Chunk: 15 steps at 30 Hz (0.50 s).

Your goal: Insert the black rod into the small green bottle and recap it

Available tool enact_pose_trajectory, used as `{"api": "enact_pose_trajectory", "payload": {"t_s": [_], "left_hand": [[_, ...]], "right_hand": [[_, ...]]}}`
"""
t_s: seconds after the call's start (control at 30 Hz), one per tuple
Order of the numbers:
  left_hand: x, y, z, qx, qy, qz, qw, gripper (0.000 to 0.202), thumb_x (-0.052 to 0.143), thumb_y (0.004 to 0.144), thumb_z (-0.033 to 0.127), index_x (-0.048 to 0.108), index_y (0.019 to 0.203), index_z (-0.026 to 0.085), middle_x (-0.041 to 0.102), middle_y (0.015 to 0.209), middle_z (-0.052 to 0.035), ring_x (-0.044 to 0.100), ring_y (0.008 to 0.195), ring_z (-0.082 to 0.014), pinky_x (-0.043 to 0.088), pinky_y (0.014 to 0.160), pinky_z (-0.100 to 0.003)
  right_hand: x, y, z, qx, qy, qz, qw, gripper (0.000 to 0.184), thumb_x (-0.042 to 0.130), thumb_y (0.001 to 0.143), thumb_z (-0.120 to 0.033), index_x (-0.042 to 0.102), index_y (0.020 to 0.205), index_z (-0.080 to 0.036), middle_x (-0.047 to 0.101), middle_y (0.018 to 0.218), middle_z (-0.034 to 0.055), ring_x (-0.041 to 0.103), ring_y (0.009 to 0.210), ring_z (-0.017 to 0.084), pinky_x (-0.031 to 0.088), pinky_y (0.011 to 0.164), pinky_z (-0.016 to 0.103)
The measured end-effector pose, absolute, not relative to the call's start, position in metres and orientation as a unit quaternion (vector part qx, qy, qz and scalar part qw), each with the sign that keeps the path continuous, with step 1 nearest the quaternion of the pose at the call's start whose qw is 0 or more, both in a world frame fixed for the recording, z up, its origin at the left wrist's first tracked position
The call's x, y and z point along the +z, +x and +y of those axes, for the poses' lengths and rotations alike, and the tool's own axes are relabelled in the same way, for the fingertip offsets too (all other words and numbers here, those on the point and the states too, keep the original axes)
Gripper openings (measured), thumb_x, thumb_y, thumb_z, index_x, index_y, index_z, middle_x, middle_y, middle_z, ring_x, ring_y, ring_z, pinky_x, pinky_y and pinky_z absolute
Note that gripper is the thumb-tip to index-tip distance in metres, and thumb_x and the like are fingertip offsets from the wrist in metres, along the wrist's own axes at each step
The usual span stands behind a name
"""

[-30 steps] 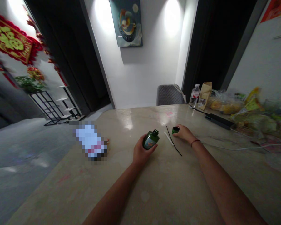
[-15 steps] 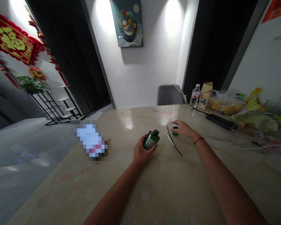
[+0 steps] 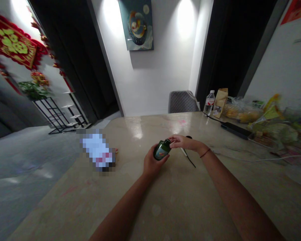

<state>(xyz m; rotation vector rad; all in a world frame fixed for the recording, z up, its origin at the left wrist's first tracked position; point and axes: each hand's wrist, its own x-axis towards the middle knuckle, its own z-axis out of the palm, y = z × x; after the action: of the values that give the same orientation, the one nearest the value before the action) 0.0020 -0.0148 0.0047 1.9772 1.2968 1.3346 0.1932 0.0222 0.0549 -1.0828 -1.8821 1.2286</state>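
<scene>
My left hand (image 3: 152,163) is wrapped around a dark green bottle (image 3: 162,150) with a picture label. The bottle tilts to the right, and its uncapped neck points up and right. At that neck is my right hand (image 3: 184,143), its fingers slightly apart and their tips beside or touching the mouth. I cannot make out anything between them. Behind the right hand, the black top of a small green-and-black cap (image 3: 189,137) shows on the table. A thin black stick (image 3: 190,161) and a white stick (image 3: 183,151) lie below the right hand, partly hidden by it.
A blurred-out phone-like object (image 3: 97,150) lies on the marble table (image 3: 155,211) at left. On the right are a water bottle (image 3: 209,103), a paper bag (image 3: 220,102), a black power strip (image 3: 235,130), a white cable (image 3: 253,160) and bagged food (image 3: 245,112). A chair (image 3: 182,101) stands behind.
My right hand has moved left from beside the cap to the bottle's mouth. The cap stays on the table. My left hand and the bottle have barely moved.
</scene>
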Motion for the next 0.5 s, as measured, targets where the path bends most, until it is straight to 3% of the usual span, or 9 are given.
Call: {"api": "enact_pose_trajectory", "payload": {"t_s": [0.27,0.5], "left_hand": [[0.007,0.002,-0.016,0.478,0.709,0.473,0.211,0.056,0.066,0.063,0.042,0.049,0.112,0.020,0.062,0.103,-0.0049,0.059,0.091,-0.0182,0.046,0.081,-0.031],[0.005,0.002,-0.015,0.486,0.697,0.477,0.226,0.057,0.067,0.062,0.040,0.050,0.112,0.021,0.062,0.105,-0.0053,0.058,0.094,-0.0201,0.045,0.084,-0.033]], "right_hand": [[0.047,0.182,0.023,0.473,-0.389,-0.731,0.302,0.040,0.071,0.060,-0.037,0.055,0.090,-0.015,0.062,0.088,0.0036,0.059,0.084,0.017,0.047,0.074,0.029],[0.043,0.172,0.023,0.461,-0.388,-0.724,0.337,0.035,0.072,0.058,-0.036,0.053,0.082,-0.017,0.059,0.076,-0.0013,0.056,0.073,0.013,0.045,0.064,0.023]]}}
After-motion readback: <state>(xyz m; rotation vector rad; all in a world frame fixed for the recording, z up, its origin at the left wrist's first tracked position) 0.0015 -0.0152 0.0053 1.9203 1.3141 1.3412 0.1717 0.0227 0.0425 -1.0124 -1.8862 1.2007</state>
